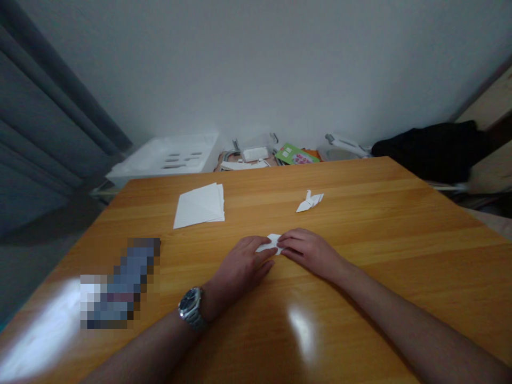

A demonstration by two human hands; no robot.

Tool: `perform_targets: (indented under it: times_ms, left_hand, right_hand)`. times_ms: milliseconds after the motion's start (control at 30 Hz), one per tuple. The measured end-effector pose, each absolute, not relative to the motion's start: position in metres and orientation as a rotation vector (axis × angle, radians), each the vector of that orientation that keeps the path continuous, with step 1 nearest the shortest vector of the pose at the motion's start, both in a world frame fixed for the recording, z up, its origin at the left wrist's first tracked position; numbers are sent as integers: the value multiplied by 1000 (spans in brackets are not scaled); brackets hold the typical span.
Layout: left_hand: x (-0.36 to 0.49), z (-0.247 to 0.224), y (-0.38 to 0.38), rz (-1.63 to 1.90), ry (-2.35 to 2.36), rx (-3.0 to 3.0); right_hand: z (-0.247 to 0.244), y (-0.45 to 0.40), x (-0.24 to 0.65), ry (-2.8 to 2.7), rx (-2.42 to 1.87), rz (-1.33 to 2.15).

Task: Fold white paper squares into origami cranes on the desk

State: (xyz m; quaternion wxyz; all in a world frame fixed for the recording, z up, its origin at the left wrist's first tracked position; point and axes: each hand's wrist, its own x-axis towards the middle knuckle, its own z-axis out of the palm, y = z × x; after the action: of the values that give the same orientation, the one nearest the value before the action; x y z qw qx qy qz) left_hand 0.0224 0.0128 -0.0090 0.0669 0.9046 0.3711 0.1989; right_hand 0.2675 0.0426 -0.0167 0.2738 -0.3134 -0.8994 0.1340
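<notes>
A small folded piece of white paper (273, 240) lies on the wooden table (360, 213) between my two hands. My left hand (250, 258), with a metal watch (190, 304) on its wrist, holds the paper's left side under its fingers. On the right side, the fingers of my right hand (304, 248) press on the paper's edge. Parts of the paper are hidden beneath my fingers. Just beyond my hands stands a white folded paper bird (310, 201) with a raised neck and spread wings.
A stack of white paper sheets (200, 205) lies at the back left. Nearer on the left is a blurred-out dark, flat object (126, 282). Behind the table are a white foam tray (172, 152), a green booklet (294, 154) and a black cloth (432, 149).
</notes>
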Motion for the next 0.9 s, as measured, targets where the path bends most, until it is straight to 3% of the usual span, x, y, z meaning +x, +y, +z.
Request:
perform_targets:
  times_ms: [400, 900]
  left_hand:
    - [26, -12, 16, 711, 1143, 2651]
    - [34, -12, 22, 734, 1238, 2477]
  right_hand:
    - [-13, 39, 263, -2440, -829, 367]
    - [-10, 35, 259, -2306, -939, 625]
